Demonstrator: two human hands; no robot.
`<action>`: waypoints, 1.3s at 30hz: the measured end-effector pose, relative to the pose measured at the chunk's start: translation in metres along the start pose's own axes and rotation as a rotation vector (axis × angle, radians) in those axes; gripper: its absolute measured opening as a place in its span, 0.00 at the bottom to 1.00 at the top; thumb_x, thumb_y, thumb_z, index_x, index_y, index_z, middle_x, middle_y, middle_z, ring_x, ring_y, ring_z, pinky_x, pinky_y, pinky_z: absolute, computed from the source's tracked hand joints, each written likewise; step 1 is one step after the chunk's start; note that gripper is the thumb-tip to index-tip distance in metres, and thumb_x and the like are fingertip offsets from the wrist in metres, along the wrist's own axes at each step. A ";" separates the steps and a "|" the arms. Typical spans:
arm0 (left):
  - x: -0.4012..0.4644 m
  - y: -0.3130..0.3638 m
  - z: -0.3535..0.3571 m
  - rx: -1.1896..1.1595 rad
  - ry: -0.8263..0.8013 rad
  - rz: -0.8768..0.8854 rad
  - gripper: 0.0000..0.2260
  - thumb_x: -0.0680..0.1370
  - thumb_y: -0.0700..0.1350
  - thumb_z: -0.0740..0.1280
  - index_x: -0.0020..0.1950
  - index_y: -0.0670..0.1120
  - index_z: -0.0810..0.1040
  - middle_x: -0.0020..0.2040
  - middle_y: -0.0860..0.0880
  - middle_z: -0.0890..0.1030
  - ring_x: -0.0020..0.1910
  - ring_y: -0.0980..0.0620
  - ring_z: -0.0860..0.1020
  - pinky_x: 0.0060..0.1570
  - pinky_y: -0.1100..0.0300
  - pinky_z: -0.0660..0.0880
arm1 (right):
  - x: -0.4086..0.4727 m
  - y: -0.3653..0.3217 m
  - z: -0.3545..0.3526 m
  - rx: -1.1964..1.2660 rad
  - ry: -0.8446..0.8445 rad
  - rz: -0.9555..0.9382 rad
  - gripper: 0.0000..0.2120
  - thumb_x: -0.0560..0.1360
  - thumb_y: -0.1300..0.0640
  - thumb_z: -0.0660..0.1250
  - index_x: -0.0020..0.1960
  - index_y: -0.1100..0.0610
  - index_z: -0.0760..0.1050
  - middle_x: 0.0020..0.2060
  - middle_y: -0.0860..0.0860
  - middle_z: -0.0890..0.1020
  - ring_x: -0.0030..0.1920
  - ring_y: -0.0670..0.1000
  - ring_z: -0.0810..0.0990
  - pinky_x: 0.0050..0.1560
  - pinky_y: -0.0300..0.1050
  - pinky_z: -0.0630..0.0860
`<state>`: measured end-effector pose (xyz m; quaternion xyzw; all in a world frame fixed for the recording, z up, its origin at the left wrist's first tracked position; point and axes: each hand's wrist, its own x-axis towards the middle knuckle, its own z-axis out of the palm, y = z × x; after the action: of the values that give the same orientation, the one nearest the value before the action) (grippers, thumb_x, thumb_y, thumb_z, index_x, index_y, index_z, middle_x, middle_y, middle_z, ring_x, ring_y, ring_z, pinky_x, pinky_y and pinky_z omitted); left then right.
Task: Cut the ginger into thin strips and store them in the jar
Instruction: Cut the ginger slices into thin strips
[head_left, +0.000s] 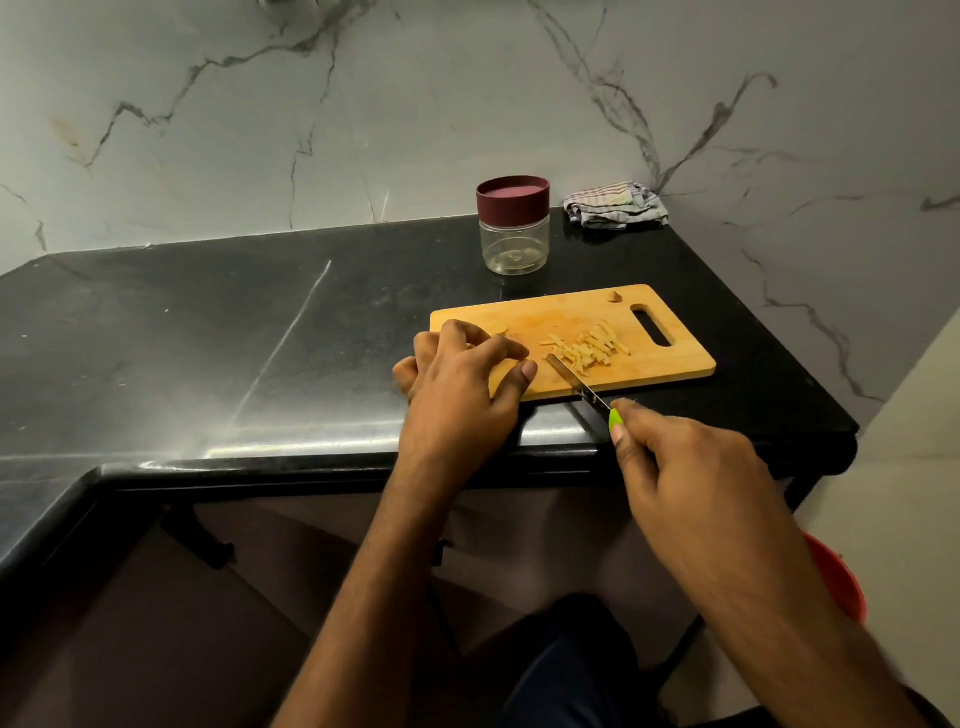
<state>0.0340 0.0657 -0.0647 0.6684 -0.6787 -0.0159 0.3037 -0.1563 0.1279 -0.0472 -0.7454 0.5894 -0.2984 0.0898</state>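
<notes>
Head view shows a wooden cutting board laid on a black counter, its long axis running roughly from nine o'clock to three o'clock. A loose pile of ginger strips lies near the middle of the board, at about twelve o'clock from the right hand and at about three o'clock from the left hand. Neither hand touches the pile. A small uncut ginger piece is seen just beyond the left fingers, and another stub sits at the board's far edge near the handle slot.

A green-handled knife is gripped in the right hand, fingers curled round the handle, and its blade points towards eleven o'clock with the tip reaching the near side of the pile. The left hand rests on the board's nine o'clock end with loosely bent fingers; whether anything is pinched beneath them cannot be told. The two hands are held apart.

A jar with its maroon lid still on stands at twelve o'clock beyond the board, well apart from both hands, with a striped cloth beside it at about two o'clock. The lid would have to be removed before any strips could be stored.
</notes>
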 end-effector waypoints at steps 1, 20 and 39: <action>-0.001 0.000 0.001 0.027 0.003 0.016 0.14 0.80 0.62 0.63 0.63 0.61 0.79 0.63 0.55 0.68 0.66 0.53 0.58 0.59 0.55 0.52 | 0.000 0.002 -0.002 -0.009 0.002 0.003 0.17 0.81 0.48 0.55 0.67 0.48 0.72 0.44 0.46 0.78 0.42 0.43 0.74 0.42 0.36 0.71; -0.005 0.006 0.002 0.018 0.087 -0.058 0.20 0.78 0.60 0.67 0.68 0.57 0.74 0.69 0.51 0.66 0.70 0.51 0.60 0.60 0.57 0.53 | 0.006 0.016 -0.001 -0.023 0.047 -0.066 0.20 0.80 0.47 0.55 0.70 0.49 0.70 0.44 0.46 0.76 0.42 0.43 0.73 0.38 0.37 0.68; 0.006 0.000 0.000 -0.040 0.048 -0.278 0.20 0.78 0.63 0.65 0.67 0.56 0.75 0.69 0.52 0.70 0.72 0.49 0.61 0.66 0.48 0.57 | 0.038 0.009 0.032 -0.180 0.117 -0.130 0.17 0.78 0.45 0.60 0.65 0.45 0.76 0.36 0.45 0.74 0.30 0.45 0.68 0.25 0.34 0.54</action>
<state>0.0344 0.0600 -0.0623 0.7500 -0.5718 -0.0553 0.3279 -0.1412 0.0826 -0.0641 -0.7684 0.5684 -0.2925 -0.0315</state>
